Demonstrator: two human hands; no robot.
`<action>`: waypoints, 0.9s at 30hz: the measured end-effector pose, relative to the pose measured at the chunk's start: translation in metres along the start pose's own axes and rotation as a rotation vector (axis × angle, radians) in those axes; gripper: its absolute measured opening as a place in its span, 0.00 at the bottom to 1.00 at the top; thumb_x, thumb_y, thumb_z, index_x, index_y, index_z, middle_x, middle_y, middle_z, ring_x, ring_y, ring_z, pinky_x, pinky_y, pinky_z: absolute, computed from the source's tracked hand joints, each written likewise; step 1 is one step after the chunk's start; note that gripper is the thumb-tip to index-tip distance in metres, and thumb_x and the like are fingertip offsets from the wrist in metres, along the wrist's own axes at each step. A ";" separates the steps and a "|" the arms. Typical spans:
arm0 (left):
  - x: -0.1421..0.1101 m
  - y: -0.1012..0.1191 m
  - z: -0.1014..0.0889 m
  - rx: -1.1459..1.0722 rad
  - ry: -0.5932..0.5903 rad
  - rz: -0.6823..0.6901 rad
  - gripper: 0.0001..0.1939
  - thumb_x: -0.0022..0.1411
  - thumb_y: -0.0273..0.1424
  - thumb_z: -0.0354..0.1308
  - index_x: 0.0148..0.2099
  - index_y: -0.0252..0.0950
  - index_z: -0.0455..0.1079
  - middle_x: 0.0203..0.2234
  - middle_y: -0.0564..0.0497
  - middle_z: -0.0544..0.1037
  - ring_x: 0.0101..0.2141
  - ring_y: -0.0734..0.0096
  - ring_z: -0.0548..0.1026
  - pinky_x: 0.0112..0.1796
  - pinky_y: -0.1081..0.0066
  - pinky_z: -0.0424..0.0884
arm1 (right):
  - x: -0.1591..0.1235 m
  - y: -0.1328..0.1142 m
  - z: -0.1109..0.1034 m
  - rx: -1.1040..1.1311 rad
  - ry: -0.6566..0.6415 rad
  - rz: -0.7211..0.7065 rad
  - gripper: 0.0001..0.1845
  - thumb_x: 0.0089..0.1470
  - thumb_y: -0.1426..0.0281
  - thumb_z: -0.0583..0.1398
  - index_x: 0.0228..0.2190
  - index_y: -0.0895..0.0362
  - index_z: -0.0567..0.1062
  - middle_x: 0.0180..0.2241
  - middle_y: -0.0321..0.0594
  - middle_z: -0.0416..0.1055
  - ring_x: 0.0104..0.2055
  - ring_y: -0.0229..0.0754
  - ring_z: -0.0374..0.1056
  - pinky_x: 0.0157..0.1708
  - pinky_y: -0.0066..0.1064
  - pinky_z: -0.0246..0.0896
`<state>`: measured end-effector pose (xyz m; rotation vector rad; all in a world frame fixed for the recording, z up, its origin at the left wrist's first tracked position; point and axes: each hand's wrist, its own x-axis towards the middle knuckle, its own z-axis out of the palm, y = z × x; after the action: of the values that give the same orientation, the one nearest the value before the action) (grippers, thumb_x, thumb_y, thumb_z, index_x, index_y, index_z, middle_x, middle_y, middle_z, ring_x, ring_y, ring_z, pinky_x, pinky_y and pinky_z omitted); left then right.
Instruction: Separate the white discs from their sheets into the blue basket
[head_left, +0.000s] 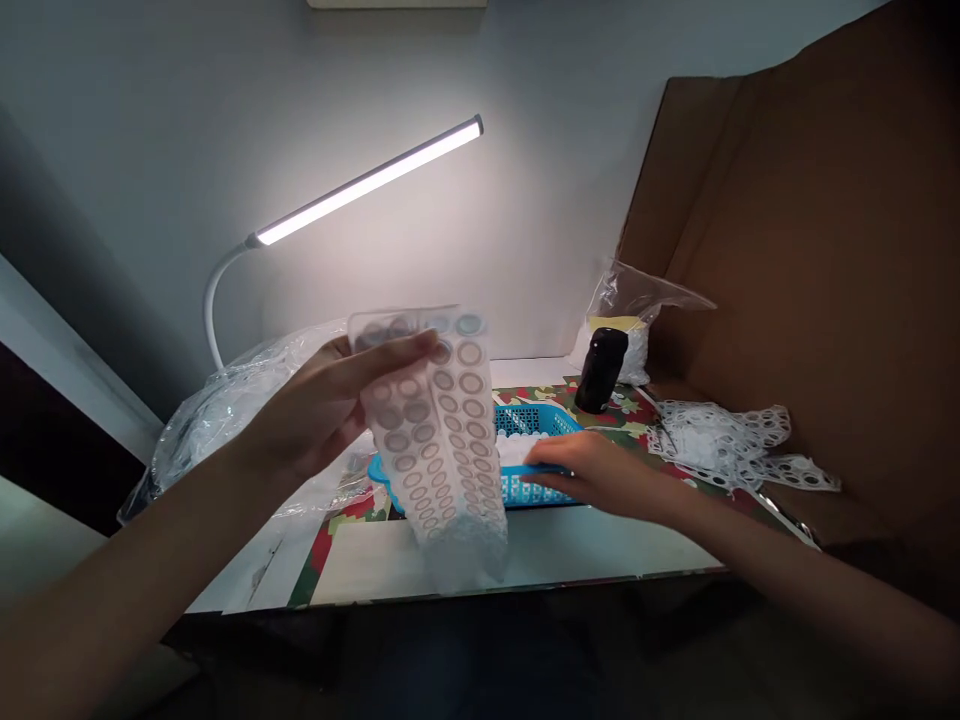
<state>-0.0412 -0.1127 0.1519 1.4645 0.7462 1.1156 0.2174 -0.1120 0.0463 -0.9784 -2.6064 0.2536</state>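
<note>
My left hand [345, 390] is closed around the top of a stack of translucent sheets [450, 440] with rows of round pads; they seem to be in a clear plastic bag. The sheets hang upright above the front of the table, their lower end crumpled and whitish. A blue plastic basket [551, 410] with perforated walls stands behind them, partly hidden. White round-edged pieces [517, 445] lie inside it. At the basket's near rim is my right hand [585, 465], fingers and thumb closed about the rim.
A lit lamp [367, 185] leans over the table. Clear plastic wrapping [240, 410] is heaped left. To the right are a black container [602, 370], a bag of white material [637, 350] and punched white sheet scraps [720, 440]. Tall cardboard [787, 260] walls the right side.
</note>
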 end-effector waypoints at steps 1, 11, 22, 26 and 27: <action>0.007 0.000 0.000 0.016 0.000 0.003 0.06 0.54 0.34 0.63 0.31 0.36 0.77 0.26 0.53 0.78 0.31 0.71 0.77 0.31 0.80 0.73 | 0.005 0.004 -0.005 0.017 -0.005 -0.002 0.13 0.61 0.64 0.53 0.32 0.58 0.72 0.29 0.37 0.70 0.30 0.37 0.65 0.29 0.26 0.53; -0.023 -0.040 0.016 0.114 -0.266 -0.181 0.08 0.58 0.35 0.59 0.33 0.37 0.78 0.31 0.49 0.81 0.34 0.65 0.78 0.40 0.69 0.74 | 0.010 0.014 -0.008 0.032 -0.031 -0.004 0.13 0.61 0.66 0.53 0.31 0.60 0.72 0.29 0.39 0.70 0.30 0.38 0.64 0.29 0.26 0.53; -0.078 -0.084 0.010 -0.074 -0.214 -0.559 0.09 0.58 0.36 0.59 0.35 0.37 0.77 0.31 0.50 0.81 0.35 0.65 0.78 0.38 0.73 0.72 | 0.005 0.005 -0.005 0.051 -0.043 -0.027 0.10 0.61 0.66 0.54 0.35 0.60 0.72 0.31 0.39 0.71 0.31 0.37 0.65 0.30 0.26 0.54; -0.076 -0.089 0.007 -0.128 -0.115 -0.543 0.08 0.59 0.35 0.59 0.39 0.39 0.76 0.34 0.50 0.81 0.37 0.66 0.78 0.39 0.72 0.73 | 0.003 0.004 -0.001 0.043 -0.035 -0.036 0.11 0.61 0.66 0.53 0.34 0.59 0.72 0.30 0.38 0.70 0.30 0.37 0.65 0.29 0.26 0.53; -0.076 -0.090 0.006 -0.142 -0.095 -0.546 0.09 0.59 0.35 0.59 0.40 0.39 0.76 0.35 0.50 0.81 0.37 0.66 0.78 0.40 0.72 0.73 | 0.003 0.003 0.000 0.040 -0.034 -0.035 0.11 0.62 0.66 0.53 0.34 0.59 0.72 0.30 0.38 0.70 0.30 0.37 0.65 0.29 0.27 0.53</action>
<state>-0.0513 -0.1648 0.0465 1.0914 0.9097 0.6603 0.2173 -0.1084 0.0466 -0.9219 -2.6355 0.3153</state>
